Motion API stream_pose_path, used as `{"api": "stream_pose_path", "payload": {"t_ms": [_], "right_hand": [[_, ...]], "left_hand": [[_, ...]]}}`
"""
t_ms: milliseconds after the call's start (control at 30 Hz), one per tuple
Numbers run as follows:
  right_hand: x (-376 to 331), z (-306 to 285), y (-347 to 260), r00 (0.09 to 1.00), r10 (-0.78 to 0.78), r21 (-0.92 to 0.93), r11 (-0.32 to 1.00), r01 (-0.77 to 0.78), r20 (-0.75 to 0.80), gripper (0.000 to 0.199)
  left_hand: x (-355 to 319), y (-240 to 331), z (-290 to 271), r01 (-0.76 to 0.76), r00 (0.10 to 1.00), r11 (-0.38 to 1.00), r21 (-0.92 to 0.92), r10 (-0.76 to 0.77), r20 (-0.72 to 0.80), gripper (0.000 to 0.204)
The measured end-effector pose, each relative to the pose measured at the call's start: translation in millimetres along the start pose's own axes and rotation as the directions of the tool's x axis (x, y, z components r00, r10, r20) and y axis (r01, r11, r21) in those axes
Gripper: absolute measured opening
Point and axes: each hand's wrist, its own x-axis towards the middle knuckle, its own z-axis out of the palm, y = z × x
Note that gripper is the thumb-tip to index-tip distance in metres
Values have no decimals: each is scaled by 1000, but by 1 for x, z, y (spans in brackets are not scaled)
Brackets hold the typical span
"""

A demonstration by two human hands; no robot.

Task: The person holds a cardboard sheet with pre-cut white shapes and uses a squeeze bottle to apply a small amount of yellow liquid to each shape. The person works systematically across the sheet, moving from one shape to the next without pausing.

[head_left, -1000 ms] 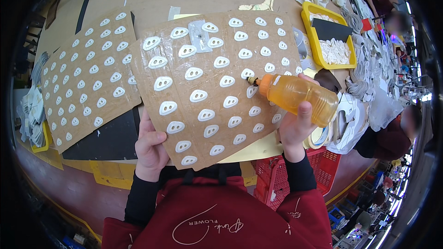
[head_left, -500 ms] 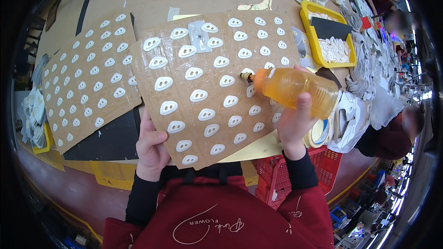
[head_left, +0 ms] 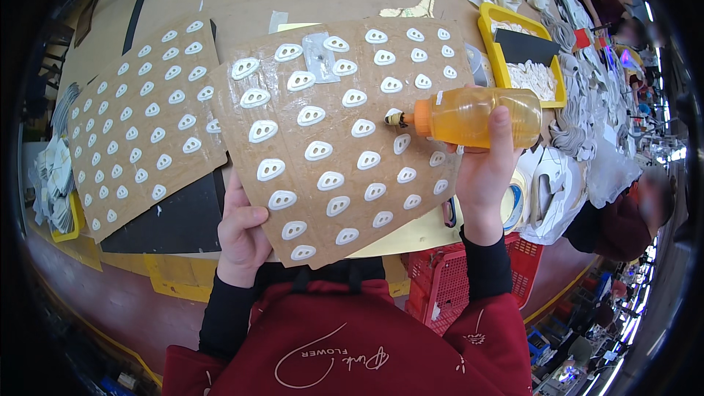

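Observation:
My left hand grips the lower left edge of a brown board, thumb on top. Rows of small white two-holed pieces lie over the board. In my right hand is a squeeze bottle of amber liquid, held nearly level. Its orange cap and dark-tipped nozzle point left, over a white piece right of the board's middle; whether the tip touches cannot be made out. A second brown board with similar pieces lies to the left.
A yellow tray of white pieces stands at the right, beside piled pale fabric strips. Tape rolls lie near my right wrist, with a red plastic basket below the table edge. Other people sit farther right.
The bottle has swung from a slant to nearly level, and my right hand has shifted slightly right. My left hand and the board have barely moved.

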Motion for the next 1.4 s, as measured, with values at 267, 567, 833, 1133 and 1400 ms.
{"api": "stream_pose_path", "payload": {"t_ms": [267, 567, 833, 1133, 1400], "right_hand": [[4, -1, 2, 995, -95, -90, 991, 97, 33, 38], [-4, 1, -2, 952, -263, -210, 933, 292, 156, 39], [-3, 7, -13, 923, -302, -281, 888, 363, 237, 37], [7, 12, -18, 948, -292, -236, 919, 315, 129, 30], [16, 13, -26, 980, -149, -206, 963, 174, 133, 26]], "left_hand": [[0, 0, 0, 0, 1000, 1000, 1, 0, -3, 76], [0, 1, 1, 8, 1000, 1000, 16, -7, -13, 76], [0, 1, 2, 12, 1000, 1000, 15, -12, -6, 77], [0, 1, 0, 14, 1000, 1000, 9, -14, -2, 76], [0, 0, 0, -3, 1000, 1000, 6, 3, -12, 76]]}}
